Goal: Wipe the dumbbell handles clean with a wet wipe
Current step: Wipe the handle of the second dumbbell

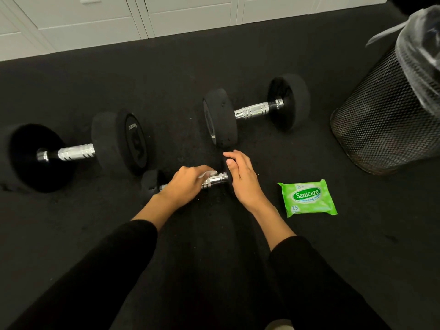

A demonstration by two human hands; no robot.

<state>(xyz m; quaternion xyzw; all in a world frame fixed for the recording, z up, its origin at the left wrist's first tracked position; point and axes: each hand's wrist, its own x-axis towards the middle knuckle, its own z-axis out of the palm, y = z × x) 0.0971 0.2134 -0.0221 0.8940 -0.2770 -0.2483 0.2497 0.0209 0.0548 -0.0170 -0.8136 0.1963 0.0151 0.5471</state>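
White wipe (pixel 207 173) under left fingers (pixel 202 169)

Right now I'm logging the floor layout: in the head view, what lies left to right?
Big dumbbell → left hand with wipe → right hand → wipes pack → bin. The small dumbbell under the hands and the far dumbbell overlap others, so they are left out.

Green wipes packet (pixel 308 198), black dumbbells (pixel 256 110)
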